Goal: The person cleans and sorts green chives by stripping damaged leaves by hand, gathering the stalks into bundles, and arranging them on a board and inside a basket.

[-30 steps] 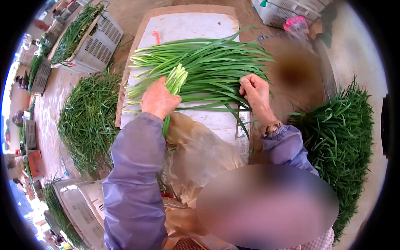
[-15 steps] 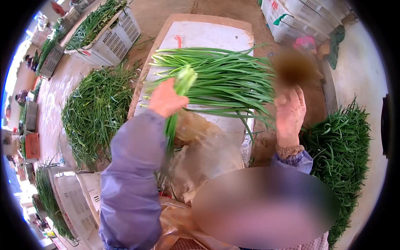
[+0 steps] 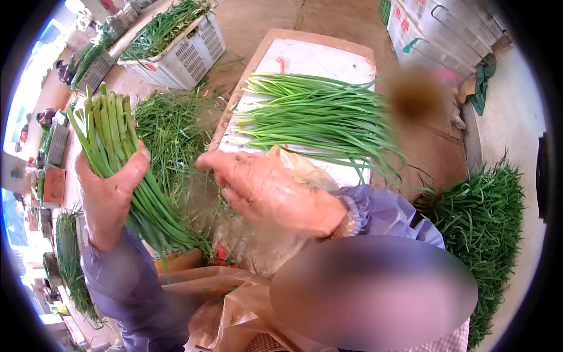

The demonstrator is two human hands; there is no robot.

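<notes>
My left hand (image 3: 111,196) is raised at the left, its fingers wrapped round a bunch of garlic chives (image 3: 108,129). The pale cut ends point up and the green leaves hang down toward my lap. My right hand (image 3: 275,190) is in the middle, fingers stretched toward the bunch and apart from it, with nothing seen in it. Behind it, loose garlic chives (image 3: 316,111) lie spread across a white board (image 3: 322,56), stalk ends to the left. A yellowish plastic sheet (image 3: 299,167) is partly hidden beneath my right hand.
On the floor beyond my left hand lies a heap of loose green trimmings (image 3: 176,129). A white crate (image 3: 187,53) full of greens stands behind it. White crates (image 3: 434,35) are stacked at the back right. Dense green bunches (image 3: 481,229) stand at my right.
My left hand has carried the bunch from over the board to the left and raised it. My right hand has moved left from the leaf tips to the middle. The view has shifted slightly.
</notes>
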